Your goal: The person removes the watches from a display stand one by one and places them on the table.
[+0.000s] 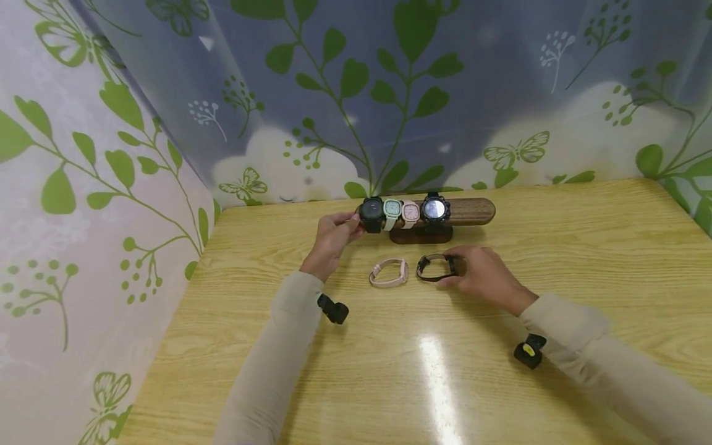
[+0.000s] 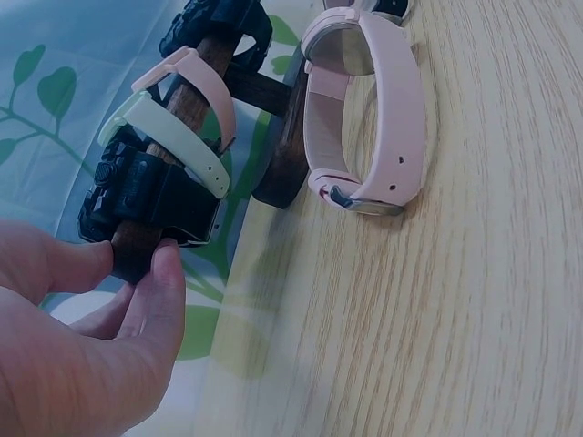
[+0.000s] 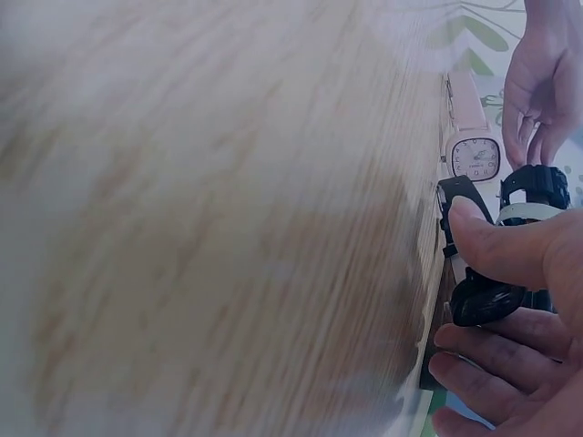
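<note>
On the table, toward the back, a dark wooden watch stand carries a row of watches on its bar. My left hand grips the bar's left end between thumb and fingers, right beside a black watch. A mint watch, a pink square watch and a black round watch with a bright face follow along the bar. In front of the stand, my right hand pinches another black watch, its strap closed in a loop. Left of that lies a pink watch on its side.
The wood-grain table reaches back to a leaf-patterned curtain close behind the stand. A similar patterned covering rises along the left edge. The bar's right part bears no watch.
</note>
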Demonstrator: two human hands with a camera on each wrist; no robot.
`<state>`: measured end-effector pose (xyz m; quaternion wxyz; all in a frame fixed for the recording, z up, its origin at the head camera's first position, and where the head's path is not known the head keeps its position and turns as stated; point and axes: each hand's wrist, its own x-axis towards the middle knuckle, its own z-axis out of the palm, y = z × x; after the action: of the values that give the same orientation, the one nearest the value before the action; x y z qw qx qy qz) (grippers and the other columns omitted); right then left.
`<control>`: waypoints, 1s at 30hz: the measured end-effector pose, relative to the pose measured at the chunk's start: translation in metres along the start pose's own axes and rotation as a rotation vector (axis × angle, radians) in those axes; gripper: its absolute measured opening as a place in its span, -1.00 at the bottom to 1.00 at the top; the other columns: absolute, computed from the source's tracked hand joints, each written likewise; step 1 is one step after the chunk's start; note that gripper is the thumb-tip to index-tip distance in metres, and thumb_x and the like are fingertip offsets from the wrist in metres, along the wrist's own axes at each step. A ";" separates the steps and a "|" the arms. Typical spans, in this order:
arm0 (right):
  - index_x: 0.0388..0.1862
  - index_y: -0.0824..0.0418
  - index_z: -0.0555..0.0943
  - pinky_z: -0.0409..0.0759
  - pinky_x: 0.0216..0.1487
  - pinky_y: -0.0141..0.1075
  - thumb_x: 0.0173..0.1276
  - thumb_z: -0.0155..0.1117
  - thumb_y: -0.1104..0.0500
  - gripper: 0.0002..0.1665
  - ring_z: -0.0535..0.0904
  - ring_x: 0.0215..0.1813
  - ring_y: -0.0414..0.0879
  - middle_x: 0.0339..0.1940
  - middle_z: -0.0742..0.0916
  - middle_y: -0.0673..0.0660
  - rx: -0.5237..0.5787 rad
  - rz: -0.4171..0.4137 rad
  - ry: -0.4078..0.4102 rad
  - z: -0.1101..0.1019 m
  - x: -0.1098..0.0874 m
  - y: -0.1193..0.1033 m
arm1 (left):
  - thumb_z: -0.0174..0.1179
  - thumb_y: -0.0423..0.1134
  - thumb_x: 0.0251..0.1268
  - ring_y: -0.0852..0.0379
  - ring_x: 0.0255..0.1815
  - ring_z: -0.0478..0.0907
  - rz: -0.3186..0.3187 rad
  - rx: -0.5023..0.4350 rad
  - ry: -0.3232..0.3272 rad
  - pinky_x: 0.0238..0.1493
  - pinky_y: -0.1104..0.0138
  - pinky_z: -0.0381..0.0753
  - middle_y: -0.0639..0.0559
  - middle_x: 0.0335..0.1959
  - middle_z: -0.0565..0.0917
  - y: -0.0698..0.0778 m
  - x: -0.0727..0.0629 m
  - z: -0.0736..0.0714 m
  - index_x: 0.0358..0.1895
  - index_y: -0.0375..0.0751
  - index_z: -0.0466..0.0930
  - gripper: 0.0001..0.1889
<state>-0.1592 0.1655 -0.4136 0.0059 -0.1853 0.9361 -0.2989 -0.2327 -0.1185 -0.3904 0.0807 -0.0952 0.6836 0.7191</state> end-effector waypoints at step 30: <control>0.14 0.42 0.66 0.64 -0.06 0.11 0.10 0.67 0.06 -0.29 0.65 -0.16 0.04 0.01 0.75 0.36 -0.018 0.010 -0.035 0.008 0.005 -0.002 | 0.13 -0.37 0.54 0.12 -0.17 0.63 -0.001 0.009 0.001 0.10 0.31 0.69 -0.22 -0.03 0.61 0.000 0.000 0.000 0.25 -0.49 0.52 -0.66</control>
<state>-0.1625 0.1576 -0.4183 0.0220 -0.1860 0.9393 -0.2873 -0.2329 -0.1186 -0.3903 0.0810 -0.0955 0.6870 0.7157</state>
